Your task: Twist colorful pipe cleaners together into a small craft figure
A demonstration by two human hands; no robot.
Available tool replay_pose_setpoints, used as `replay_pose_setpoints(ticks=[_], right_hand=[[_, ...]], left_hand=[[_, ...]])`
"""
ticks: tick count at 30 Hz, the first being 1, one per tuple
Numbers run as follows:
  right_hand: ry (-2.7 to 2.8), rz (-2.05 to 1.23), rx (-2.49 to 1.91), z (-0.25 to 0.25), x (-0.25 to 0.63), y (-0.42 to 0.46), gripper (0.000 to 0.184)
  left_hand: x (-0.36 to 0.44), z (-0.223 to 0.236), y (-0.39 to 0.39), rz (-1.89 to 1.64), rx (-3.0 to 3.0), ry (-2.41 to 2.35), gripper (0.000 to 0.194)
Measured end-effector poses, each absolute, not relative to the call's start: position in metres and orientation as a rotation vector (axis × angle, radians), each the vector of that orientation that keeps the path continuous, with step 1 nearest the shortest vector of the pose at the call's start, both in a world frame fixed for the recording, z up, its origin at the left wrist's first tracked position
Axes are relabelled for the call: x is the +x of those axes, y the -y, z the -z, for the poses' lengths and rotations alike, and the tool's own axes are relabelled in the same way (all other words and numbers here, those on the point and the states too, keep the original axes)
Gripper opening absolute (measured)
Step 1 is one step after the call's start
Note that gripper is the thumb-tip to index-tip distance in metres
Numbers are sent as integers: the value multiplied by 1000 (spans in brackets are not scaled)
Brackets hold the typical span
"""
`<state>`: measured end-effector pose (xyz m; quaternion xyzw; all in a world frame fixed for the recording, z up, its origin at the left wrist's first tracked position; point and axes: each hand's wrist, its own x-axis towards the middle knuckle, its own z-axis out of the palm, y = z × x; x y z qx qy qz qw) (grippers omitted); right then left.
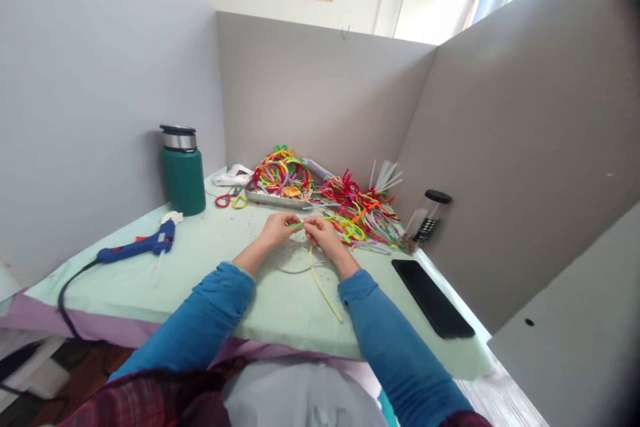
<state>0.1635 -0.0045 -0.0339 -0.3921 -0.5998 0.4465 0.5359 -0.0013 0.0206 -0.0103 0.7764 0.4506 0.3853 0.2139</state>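
My left hand and my right hand meet over the middle of the table, fingertips pinched close together. Between them shows a short piece of green pipe cleaner, gripped at both sides. Much of it is hidden by the fingers. Below my right hand a pale yellow pipe cleaner runs down across the tabletop; whether its upper end touches the hand I cannot tell. A thin grey strand lies curved on the cloth beneath my hands.
A metal tray of coloured loops stands at the back, beside a heap of pipe cleaners. A blue glue gun and green bottle are left; a black phone and clear bottle right. Grey partitions surround the table.
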Motion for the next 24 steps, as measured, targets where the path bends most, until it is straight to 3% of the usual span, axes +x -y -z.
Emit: replay_pose_setpoints(ticks=[10,24], right_hand=[[1476,-1052,-941,36,165,4,22],[1495,-1047,-970,33,164,8,21]], left_hand=[[-3,15,-26,-1053,2070,-1246,21],[-4,11,-19,-901,1909,-1211,35]])
